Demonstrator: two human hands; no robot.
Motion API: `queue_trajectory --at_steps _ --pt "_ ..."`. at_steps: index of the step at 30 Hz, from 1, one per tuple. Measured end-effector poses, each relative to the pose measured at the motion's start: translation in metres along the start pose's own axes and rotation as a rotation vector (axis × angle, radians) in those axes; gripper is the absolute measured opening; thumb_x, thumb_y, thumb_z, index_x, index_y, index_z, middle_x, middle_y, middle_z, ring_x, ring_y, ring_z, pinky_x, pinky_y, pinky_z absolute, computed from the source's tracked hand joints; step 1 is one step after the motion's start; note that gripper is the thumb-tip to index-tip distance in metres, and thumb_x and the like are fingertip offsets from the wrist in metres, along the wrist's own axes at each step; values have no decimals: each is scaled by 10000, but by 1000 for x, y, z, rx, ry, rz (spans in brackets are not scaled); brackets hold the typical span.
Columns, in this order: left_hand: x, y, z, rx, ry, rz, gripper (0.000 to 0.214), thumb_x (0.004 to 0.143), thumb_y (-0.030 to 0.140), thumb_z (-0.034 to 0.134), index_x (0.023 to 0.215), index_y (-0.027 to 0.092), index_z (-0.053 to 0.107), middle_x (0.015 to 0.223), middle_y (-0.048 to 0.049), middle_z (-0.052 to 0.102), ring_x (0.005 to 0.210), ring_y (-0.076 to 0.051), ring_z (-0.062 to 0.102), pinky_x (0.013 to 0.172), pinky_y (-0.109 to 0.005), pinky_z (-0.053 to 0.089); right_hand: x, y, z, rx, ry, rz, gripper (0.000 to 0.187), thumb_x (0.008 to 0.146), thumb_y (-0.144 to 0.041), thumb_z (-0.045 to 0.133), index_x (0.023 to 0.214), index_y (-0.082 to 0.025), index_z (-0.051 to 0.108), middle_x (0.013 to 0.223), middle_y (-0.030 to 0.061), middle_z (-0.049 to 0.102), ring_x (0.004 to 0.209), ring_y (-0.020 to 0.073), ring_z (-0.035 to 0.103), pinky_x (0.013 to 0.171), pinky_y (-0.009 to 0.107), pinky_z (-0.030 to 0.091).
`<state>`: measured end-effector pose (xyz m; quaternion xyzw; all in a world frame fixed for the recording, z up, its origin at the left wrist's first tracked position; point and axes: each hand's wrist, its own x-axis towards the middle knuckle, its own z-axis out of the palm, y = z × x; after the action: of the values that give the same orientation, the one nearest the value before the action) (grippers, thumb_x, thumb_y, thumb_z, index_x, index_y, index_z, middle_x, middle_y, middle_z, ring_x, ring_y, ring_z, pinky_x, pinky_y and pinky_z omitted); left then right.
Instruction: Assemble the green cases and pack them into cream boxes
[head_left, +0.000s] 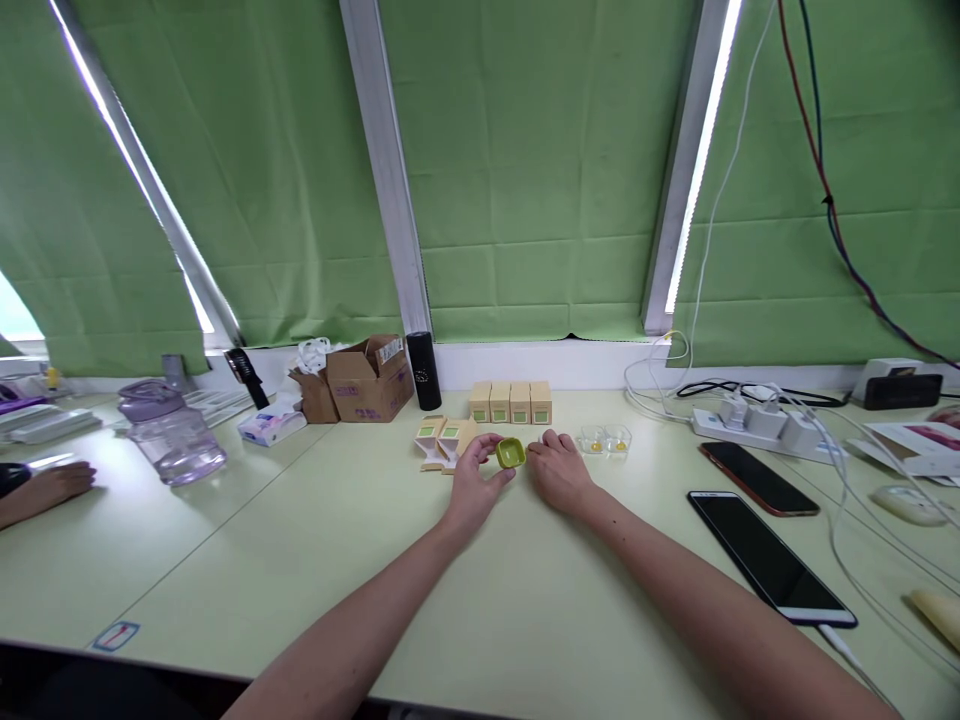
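Observation:
My left hand (pixel 474 480) grips a small green square cup (pixel 511 453) between thumb and fingers, its hollow side facing me. Just right of the cup, my right hand (pixel 559 470) is closed with its fingers bent together over the table; what they hold, if anything, is too small to make out. Beyond my left hand stand two open cardboard boxes (pixel 442 440) with green labels. Behind both hands is a row of several closed small boxes (pixel 511 402) of the same kind. To the right of my right hand sit small clear cups (pixel 604 440) with something yellow inside.
A brown carton (pixel 369 382), a black cylinder (pixel 424 371) and a tissue pack (pixel 271 425) stand at the back left. Further left are a water jug (pixel 174 440) and another person's hand (pixel 64 483). Two phones (pixel 769 555), cables and a power strip (pixel 765 432) occupy the right side.

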<state>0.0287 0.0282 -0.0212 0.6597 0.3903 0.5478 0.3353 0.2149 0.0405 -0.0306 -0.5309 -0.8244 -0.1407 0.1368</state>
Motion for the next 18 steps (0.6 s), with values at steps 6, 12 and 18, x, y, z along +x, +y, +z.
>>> queue_trajectory --at_steps 6,12,18 --pt "-1 0 0 37 24 17 460 717 154 773 1145 222 618 1208 -80 720 1172 -254 663 1065 -439 430 -2 -6 -3 -16 32 53 264 882 -22 525 936 -159 743 1022 156 744 1089 316 514 879 426 301" --pt "-2 1 1 19 29 37 448 740 164 754 1157 225 601 1231 -84 710 1190 -255 656 1076 -447 428 -23 -14 -23 -37 58 36 269 810 -3 575 944 -144 761 1044 167 754 982 287 589 863 415 334" --pt "-4 3 2 18 18 43 429 749 178 750 1150 228 605 1231 -79 703 1184 -253 657 1080 -453 434 -47 -27 -31 7 -2 20 246 808 10 567 864 -144 752 941 149 756 811 232 647 714 350 362"
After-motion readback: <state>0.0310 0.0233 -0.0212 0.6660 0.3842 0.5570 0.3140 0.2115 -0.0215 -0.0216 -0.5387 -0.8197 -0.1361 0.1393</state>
